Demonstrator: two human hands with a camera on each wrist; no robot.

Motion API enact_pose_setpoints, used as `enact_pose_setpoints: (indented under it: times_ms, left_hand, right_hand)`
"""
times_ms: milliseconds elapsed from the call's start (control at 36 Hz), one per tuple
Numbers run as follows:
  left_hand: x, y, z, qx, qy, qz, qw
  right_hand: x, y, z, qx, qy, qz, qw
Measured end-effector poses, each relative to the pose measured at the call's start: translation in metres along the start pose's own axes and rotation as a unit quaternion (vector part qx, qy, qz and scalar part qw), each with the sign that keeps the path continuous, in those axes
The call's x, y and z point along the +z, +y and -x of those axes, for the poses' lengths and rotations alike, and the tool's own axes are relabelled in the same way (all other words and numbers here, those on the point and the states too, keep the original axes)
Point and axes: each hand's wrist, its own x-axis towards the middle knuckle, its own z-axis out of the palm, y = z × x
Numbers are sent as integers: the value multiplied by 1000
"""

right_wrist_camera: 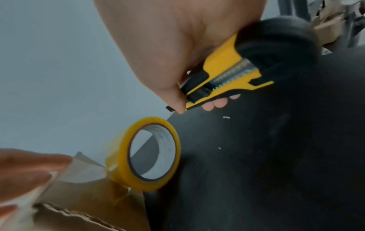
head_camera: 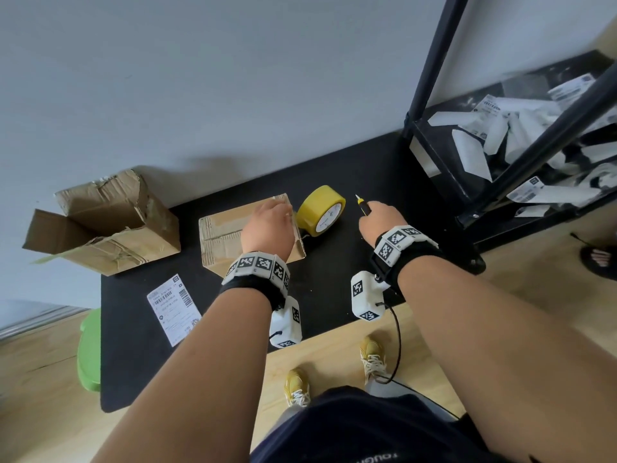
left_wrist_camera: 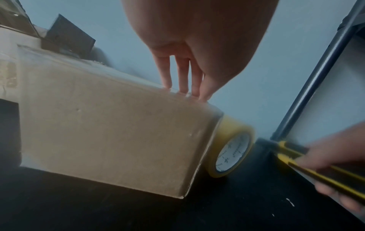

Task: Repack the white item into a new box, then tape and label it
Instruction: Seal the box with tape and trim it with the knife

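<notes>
From the head view I see my left hand (head_camera: 267, 225) flat on the closed cardboard box (head_camera: 227, 235), the white item presumably inside, unseen; my right hand (head_camera: 380, 222) clamps a utility knife (head_camera: 363, 205). At the left wrist, straight fingers (left_wrist_camera: 184, 78) sit near the blade's likely path. At the right wrist, the tape roll (right_wrist_camera: 146, 154) stays tethered; a slip could nick skin.

Print on the shipping label (head_camera: 174, 309) too small to read; left hand (head_camera: 267, 228) covering the box top (head_camera: 220, 235).

A parcel-packing room: torn carton (head_camera: 107, 222), shipping label (head_camera: 173, 309), rack (head_camera: 500, 135) of mailers (head_camera: 474, 152).
</notes>
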Motion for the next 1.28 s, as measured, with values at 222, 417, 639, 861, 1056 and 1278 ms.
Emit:
enact_pose_setpoints:
  times_ms: [222,417,639,861,1056,1278]
  left_hand:
    - [9,4,5,-5,63,20,998]
    - [14,7,8,-4,88,18,996]
    - [21,5,6,-11,93,23,995]
    - [20,11,8,-39,88,26,995]
    - [17,20,9,-48,81,22,995]
    - [15,26,2,-69,73,-21,995]
  right_hand:
    - [30,15,-13,24,-11,86,996]
    - [45,25,-25,22,-48,125,991]
    - [30,9,-34,-21,-35,87,995]
    - [-14,-55,-41,-184,50,20,982]
    - [-10,-65,-41,-255,-51,93,961]
    - [-11,-60,-38,-262,-62,211,940]
